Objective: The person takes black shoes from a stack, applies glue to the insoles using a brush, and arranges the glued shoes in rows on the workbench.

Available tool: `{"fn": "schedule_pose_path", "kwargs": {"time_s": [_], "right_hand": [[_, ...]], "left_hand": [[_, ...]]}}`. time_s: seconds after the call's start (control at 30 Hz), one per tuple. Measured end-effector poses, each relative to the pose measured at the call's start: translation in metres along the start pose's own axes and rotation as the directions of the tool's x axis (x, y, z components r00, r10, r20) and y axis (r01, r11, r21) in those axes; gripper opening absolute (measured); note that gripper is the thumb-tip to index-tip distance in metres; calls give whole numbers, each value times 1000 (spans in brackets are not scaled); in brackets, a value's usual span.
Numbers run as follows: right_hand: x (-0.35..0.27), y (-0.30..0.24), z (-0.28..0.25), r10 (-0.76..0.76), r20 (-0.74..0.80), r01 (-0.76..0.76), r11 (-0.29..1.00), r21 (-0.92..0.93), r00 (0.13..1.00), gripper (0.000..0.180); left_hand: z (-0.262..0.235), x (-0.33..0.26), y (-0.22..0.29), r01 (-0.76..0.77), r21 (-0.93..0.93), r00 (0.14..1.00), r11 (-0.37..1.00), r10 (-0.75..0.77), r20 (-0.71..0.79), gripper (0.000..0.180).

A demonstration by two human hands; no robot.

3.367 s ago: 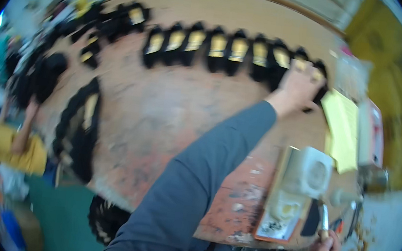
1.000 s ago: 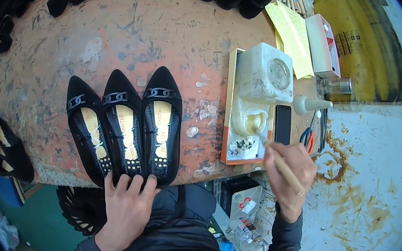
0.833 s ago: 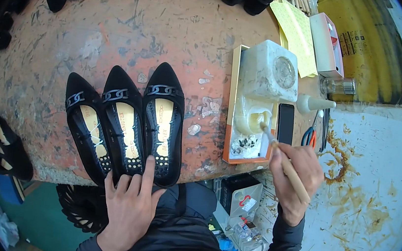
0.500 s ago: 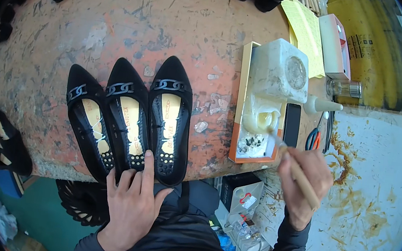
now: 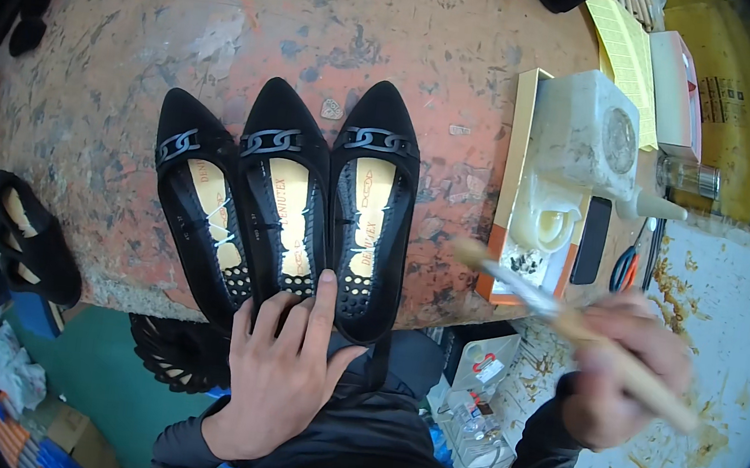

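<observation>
Three black pointed flats with chain trims lie side by side on the worktable: a left shoe (image 5: pixel 209 192), a middle shoe (image 5: pixel 287 192) and a right shoe (image 5: pixel 371 201). Each has a pale insole with a dotted heel patch. My left hand (image 5: pixel 279 385) is spread over their heel ends, its index finger stretched between the middle and right shoes. In my right hand (image 5: pixel 623 369) is a wooden-handled brush (image 5: pixel 524 293), slightly blurred, its bristles pointing left past the shallow box (image 5: pixel 516 148). A small cup (image 5: pixel 556 227) of yellowish paste sits in that box.
A whitish block-shaped container (image 5: pixel 587 119) stands in the box. Beside it lie a phone (image 5: pixel 591 240), scissors (image 5: pixel 626 267) and a nozzle bottle (image 5: pixel 656 207). More black shoes (image 5: pixel 31 246) sit at the left edge. The worktable's near edge (image 5: pixel 123 296) runs below the shoes.
The brush has come away from the cup and swung left across the box's near end. My left hand stays at the shoe heels. The whole view has shifted, so things appear further right.
</observation>
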State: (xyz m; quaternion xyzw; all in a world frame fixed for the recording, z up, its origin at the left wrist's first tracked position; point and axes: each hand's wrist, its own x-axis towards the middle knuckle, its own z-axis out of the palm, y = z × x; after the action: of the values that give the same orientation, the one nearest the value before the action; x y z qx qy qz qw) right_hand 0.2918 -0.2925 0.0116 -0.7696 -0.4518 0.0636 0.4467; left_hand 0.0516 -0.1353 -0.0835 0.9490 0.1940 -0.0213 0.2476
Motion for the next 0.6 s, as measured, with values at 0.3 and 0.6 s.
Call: {"fn": "schedule_pose_path", "kwargs": {"time_s": [0.3, 0.6], "right_hand": [[10, 26, 79, -8, 354, 21, 999, -33, 935, 18], [15, 19, 72, -23, 777, -86, 991, 99, 630, 30]], "left_hand": [[2, 3, -6, 15, -60, 999, 998, -17, -36, 85], [2, 3, -9, -1, -61, 999, 998, -2, -39, 89]]}}
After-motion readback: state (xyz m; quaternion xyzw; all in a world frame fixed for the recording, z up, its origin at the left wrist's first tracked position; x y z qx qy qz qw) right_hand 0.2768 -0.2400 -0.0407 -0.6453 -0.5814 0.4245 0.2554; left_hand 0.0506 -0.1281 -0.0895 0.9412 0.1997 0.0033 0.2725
